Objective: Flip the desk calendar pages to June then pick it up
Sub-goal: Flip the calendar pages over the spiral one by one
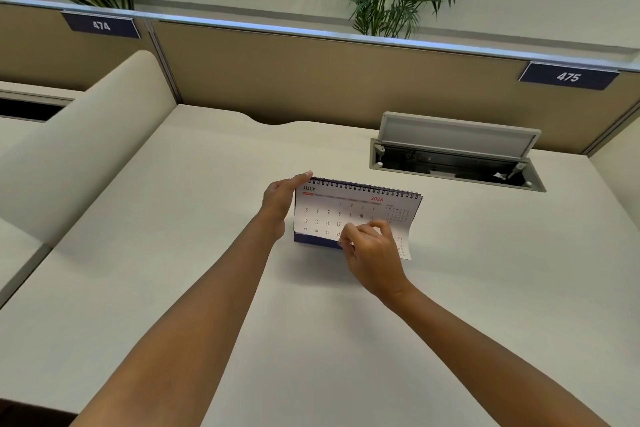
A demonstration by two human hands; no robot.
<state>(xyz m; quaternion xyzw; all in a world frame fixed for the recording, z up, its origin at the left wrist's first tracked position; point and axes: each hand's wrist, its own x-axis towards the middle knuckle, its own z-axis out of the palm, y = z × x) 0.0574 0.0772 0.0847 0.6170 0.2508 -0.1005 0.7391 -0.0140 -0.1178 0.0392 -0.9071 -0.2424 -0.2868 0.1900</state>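
While the white spiral-bound desk calendar (349, 210) stands mid-desk showing July, left hand (280, 199) lies flat, steadying its edge; right hand (370, 246) pinches the curled page. June unreached; pickup pending.

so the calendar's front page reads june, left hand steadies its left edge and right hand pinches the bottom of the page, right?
Not quite: the front page of the calendar reads JULY, not June, as the head view shows. The rest holds: the left hand steadies its left edge and the right hand pinches the bottom of the page.
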